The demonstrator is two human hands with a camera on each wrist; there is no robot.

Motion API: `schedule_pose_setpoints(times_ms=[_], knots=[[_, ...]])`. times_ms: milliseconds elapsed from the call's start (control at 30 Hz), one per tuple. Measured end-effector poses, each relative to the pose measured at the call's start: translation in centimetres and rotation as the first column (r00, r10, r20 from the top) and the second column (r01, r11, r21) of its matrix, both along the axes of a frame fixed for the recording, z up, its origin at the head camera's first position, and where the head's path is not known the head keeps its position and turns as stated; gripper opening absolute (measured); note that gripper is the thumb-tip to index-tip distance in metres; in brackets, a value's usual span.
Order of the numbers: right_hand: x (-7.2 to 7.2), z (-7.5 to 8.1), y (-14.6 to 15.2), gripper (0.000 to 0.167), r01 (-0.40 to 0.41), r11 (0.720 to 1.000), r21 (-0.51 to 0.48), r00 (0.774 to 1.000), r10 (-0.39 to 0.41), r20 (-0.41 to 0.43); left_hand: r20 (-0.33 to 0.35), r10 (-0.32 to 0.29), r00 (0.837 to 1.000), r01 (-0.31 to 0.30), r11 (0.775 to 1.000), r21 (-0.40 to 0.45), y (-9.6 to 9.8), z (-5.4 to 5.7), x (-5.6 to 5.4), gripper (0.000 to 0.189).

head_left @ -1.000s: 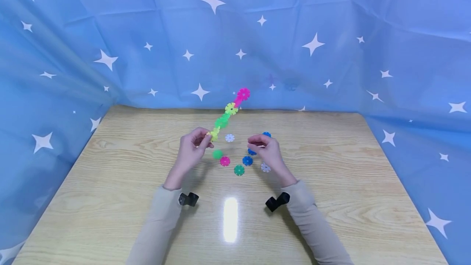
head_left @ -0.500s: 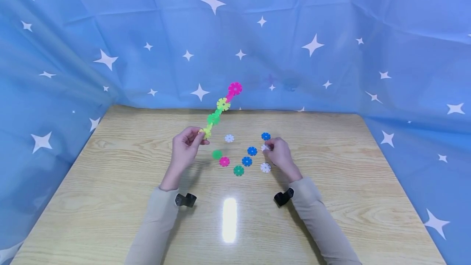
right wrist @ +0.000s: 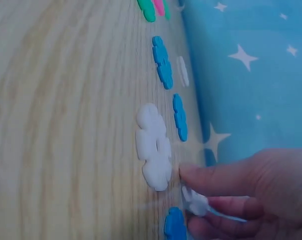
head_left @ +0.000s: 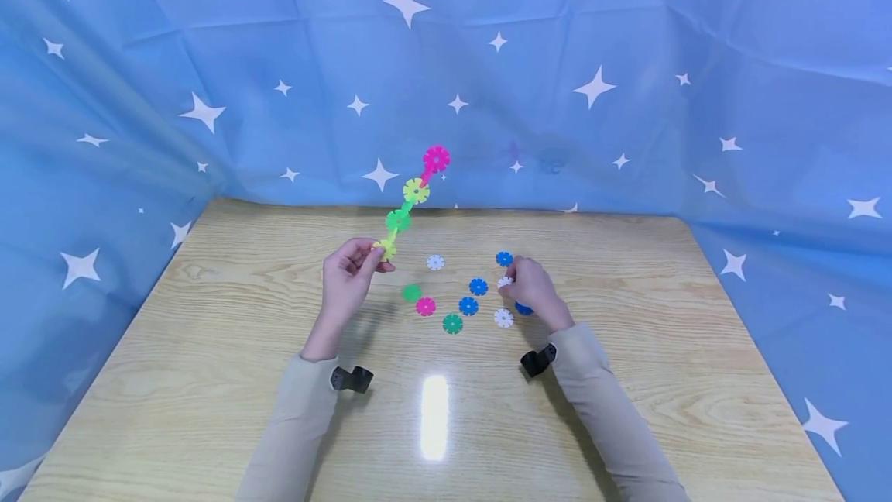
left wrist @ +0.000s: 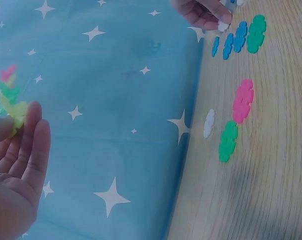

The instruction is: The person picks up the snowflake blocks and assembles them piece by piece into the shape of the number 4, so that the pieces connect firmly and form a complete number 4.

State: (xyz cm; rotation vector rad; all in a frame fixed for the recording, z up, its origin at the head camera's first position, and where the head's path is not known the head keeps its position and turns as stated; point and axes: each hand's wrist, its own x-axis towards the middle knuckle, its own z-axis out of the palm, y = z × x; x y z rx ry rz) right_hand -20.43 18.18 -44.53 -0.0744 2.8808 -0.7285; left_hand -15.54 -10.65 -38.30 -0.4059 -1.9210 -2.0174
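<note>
My left hand (head_left: 344, 276) pinches the lowest yellow disc of a chain of interlocking snowflake discs (head_left: 416, 191) between thumb and fingers. Pink, yellow and green discs make up this chain, which slants up and right in the air, a pink disc (head_left: 436, 159) at its top. Over on the right, my right hand (head_left: 535, 291) pinches a white snowflake disc (right wrist: 194, 201) at the tabletop, its fingers hiding part of it. Beside that hand lie a blue disc (head_left: 504, 259), a second white disc (head_left: 503, 318) and another blue disc (head_left: 524, 308), partly covered by the hand.
Loose discs lie flat on the wooden table (head_left: 209, 378) between the hands: two blue, a dark green (head_left: 452, 323), a pink (head_left: 426, 306), a light green (head_left: 412, 293) and a white one (head_left: 435, 262). A blue star-patterned cloth (head_left: 313, 37) hangs behind and at both sides.
My left hand has drawn the chain to the left and slightly up. My right hand has moved right, away from the blue discs, and taken hold of a white disc.
</note>
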Motion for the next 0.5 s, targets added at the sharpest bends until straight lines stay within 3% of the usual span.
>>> schedule_pose_setpoints(times_ms=[167,300,400,500], knots=[[0.4,-0.3,0.1,0.019,0.013,0.992,-0.127,0.999,-0.019,-0.046,0.007,-0.012,1.000,0.012,1.000,0.018,0.0,-0.2,-0.1,0.008],[1.0,-0.2,-0.3,0.015,0.017,0.953,-0.303,0.991,-0.056,-0.120,0.011,-0.020,1.000,0.019,0.999,0.034,0.0,-0.8,-0.5,0.008],[1.5,0.5,-1.2,0.018,0.021,0.884,-0.468,0.988,-0.089,-0.124,0.025,-0.023,0.999,0.022,0.999,0.047,0.0,-1.8,-1.1,0.008],[2.1,1.3,-2.2,0.023,0.034,0.775,-0.631,0.993,-0.099,-0.069,0.044,-0.019,0.999,0.017,0.998,0.055,0.0,-2.6,-1.5,0.010]])
